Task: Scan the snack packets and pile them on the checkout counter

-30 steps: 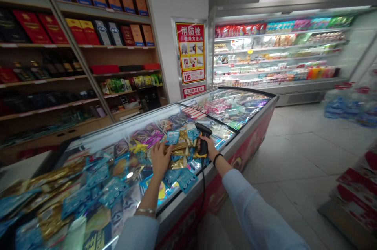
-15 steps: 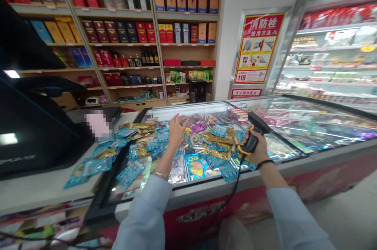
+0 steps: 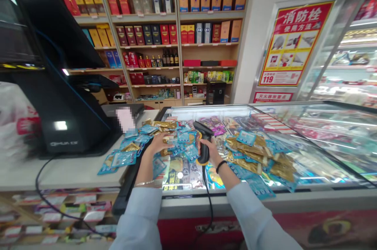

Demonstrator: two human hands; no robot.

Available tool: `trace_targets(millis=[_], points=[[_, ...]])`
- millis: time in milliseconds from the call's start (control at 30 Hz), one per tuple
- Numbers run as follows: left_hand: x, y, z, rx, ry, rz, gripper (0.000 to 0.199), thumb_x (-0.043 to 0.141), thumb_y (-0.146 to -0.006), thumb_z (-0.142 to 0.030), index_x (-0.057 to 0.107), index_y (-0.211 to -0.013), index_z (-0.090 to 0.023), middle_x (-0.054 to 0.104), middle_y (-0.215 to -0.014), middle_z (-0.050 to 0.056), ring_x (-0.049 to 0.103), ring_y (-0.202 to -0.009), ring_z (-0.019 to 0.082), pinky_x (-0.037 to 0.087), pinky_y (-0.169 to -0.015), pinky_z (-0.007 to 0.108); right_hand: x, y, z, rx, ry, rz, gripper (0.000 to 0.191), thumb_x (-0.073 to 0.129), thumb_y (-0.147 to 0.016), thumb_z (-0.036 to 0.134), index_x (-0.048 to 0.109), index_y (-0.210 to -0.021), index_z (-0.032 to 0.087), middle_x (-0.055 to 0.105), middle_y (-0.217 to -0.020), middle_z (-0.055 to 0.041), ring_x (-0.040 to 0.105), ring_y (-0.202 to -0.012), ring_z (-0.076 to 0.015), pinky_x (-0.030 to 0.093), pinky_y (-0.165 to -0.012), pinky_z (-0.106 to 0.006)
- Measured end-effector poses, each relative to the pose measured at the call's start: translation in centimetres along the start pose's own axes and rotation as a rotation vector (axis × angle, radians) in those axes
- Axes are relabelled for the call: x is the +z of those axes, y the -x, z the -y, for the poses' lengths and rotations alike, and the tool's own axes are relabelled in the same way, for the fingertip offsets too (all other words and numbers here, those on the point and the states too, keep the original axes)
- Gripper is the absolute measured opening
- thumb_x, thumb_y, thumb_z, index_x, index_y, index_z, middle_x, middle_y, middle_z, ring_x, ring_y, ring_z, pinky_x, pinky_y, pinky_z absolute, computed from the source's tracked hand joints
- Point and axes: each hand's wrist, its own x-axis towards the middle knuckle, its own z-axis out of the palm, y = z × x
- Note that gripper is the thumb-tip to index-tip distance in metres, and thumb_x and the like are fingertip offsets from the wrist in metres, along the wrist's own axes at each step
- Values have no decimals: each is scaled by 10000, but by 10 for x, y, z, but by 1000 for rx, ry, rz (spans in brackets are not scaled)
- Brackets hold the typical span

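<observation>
Because my right grip (image 3: 210,152) is closed around the pistol handle of a corded barcode scanner (image 3: 200,128), the scanner head stands raised at 12 o'clock, clear of the heap; its cable (image 3: 208,199) drops toward 6 o'clock over the rim of the chest freezer (image 3: 235,203). My left grip (image 3: 156,144) is open wide at 11 o'clock, palm down, fingers spread above blue sachets (image 3: 179,152); no packet shows held in it. Gold foil packets (image 3: 250,156) lie at 1 o'clock; loose sachets (image 3: 123,158) lie on the counter (image 3: 59,175) at 10 o'clock, beside a black POS terminal (image 3: 67,116), within reach of the left grip. My fingers hide most of the handle; a pixelated patch (image 3: 125,119) conceals an item beside the terminal; a white bag (image 3: 17,124) at 9 o'clock is blurred and cut off; the packet print is unreadable; whether the freezer's packets lie on or beneath the glass, I cannot tell.
</observation>
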Motion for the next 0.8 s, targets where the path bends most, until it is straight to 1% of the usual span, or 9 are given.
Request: trace_targets(millis=[100, 167, 300, 433, 533, 600, 633, 700, 800], points=[[4, 1, 0, -81, -165, 97, 850, 737, -490, -607, 565, -1205, -181, 534, -1350, 152, 400, -1315, 357, 269, -1096, 449, 12, -5, -21, 59, -17, 34, 240, 708, -641, 336, 554, -758, 195, 592, -503, 33, 520, -340, -129, 417, -325, -233], [9, 0, -1, -97, -221, 108, 869, 732, -478, -627, 564, -1204, -178, 512, -1370, 164, 373, -1331, 367, 245, -1101, 452, 16, -5, -29, 91, -30, 29, 254, 711, -633, 339, 552, -770, 197, 588, -494, 36, 517, -338, -130, 419, -325, -234], [15, -1, 1, -81, -250, 59, 847, 733, -493, -617, 563, -1202, -186, 502, -1377, 170, 362, -1332, 378, 241, -1093, 458, 18, -2, -34, 116, -30, 16, 260, 721, -612, 335, 552, -750, 193, 585, -483, 36, 511, -328, -130, 423, -319, -237], [17, 2, -4, -72, -224, -26, 833, 785, -492, -524, 539, -1219, -199, 560, -1301, 170, 416, -1288, 380, 265, -1066, 489, 17, 0, -35, 122, -36, 20, 266, 729, -602, 344, 522, -666, 191, 582, -469, 25, 514, -317, -128, 408, -309, -229], [17, 5, -11, -74, -121, -84, 784, 802, -528, -393, 505, -1233, -220, 649, -1156, 134, 515, -1202, 343, 272, -1059, 506, 16, 0, -35, 121, -55, 18, 279, 738, -597, 344, 531, -707, 191, 587, -470, 29, 518, -316, -131, 407, -308, -227], [18, 7, -14, -65, 25, -62, 776, 786, -555, -301, 469, -1260, -230, 691, -1015, 84, 616, -1046, 288, 355, -1007, 464, 15, 0, -34, 123, -63, 13, 279, 734, -603, 339, 543, -741, 190, 590, -475, 32, 520, -319, -131, 409, -309, -227], [18, 7, -15, -55, 108, -53, 781, 771, -567, -267, 451, -1278, -234, 695, -942, 53, 646, -954, 257, 407, -955, 427, 15, 0, -34, 124, -65, 12, 276, 731, -607, 336, 548, -752, 189, 591, -477, 32, 521, -320, -132, 411, -309, -228], [18, 7, -15, -37, 242, -73, 780, 740, -581, -229, 438, -1301, -225, 664, -801, -6, 654, -807, 208, 468, -837, 354, 15, 1, -32, 120, -67, 11, 269, 723, -616, 332, 557, -771, 187, 592, -480, 34, 520, -321, -132, 420, -314, -231], [16, 5, -12, -30, 339, -189, 712, 711, -593, -222, 492, -1269, -193, 582, -682, -52, 623, -715, 171, 481, -756, 308, 17, 2, -30, 111, -69, 24, 272, 716, -625, 328, 568, -804, 186, 596, -488, 37, 523, -327, -133, 431, -322, -235]])
